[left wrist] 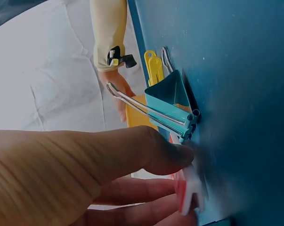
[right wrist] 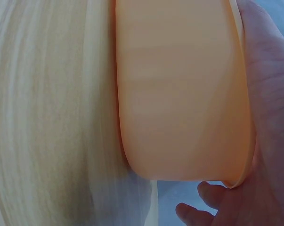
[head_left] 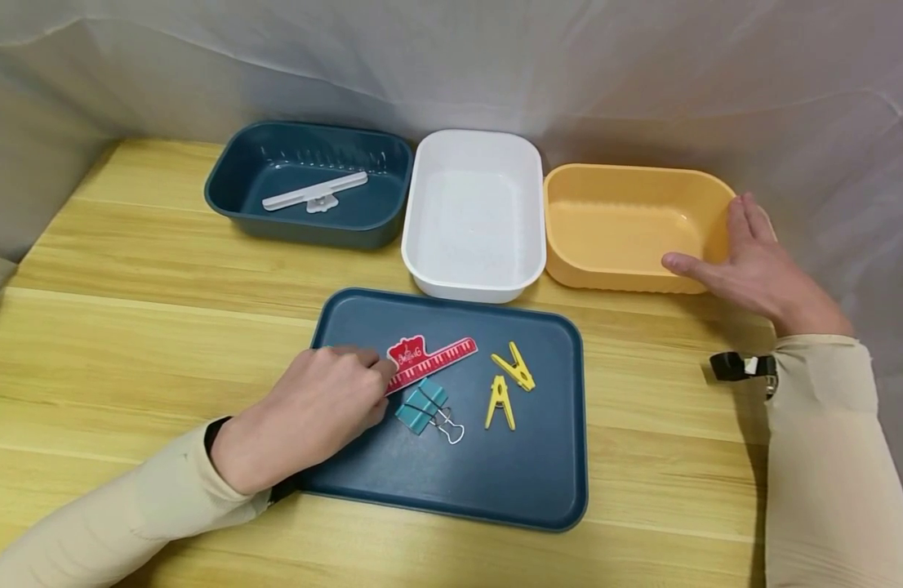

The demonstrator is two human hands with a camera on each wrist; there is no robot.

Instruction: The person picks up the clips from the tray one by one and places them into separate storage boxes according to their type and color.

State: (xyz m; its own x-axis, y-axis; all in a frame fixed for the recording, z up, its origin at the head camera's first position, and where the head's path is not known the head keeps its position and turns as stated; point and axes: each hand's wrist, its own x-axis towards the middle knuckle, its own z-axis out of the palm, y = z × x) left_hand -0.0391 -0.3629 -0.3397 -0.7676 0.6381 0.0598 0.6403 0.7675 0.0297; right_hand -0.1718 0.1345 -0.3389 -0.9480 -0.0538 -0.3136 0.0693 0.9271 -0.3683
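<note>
Over the left part of the dark blue tray [head_left: 518, 482], my left hand [head_left: 308, 412] pinches the end of a red sealing clip [head_left: 444, 359] with a piano-key pattern. In the left wrist view the thumb lies against its red and white end. Close beside the fingers lies a teal binder clip [head_left: 422, 406] with wire handles. Two yellow clothespins [head_left: 500, 400] lie further right on the tray. My right hand [head_left: 767, 273] rests on the right end of the orange bin [head_left: 606, 279], its fingers extended over the rim.
A dark blue bin [head_left: 304, 233] at the back left holds a white sealing clip [head_left: 315, 192]. Between it and the orange bin stands a white bin [head_left: 469, 290]. A pale cloth [head_left: 481, 65] hangs behind the wooden table [head_left: 128, 327].
</note>
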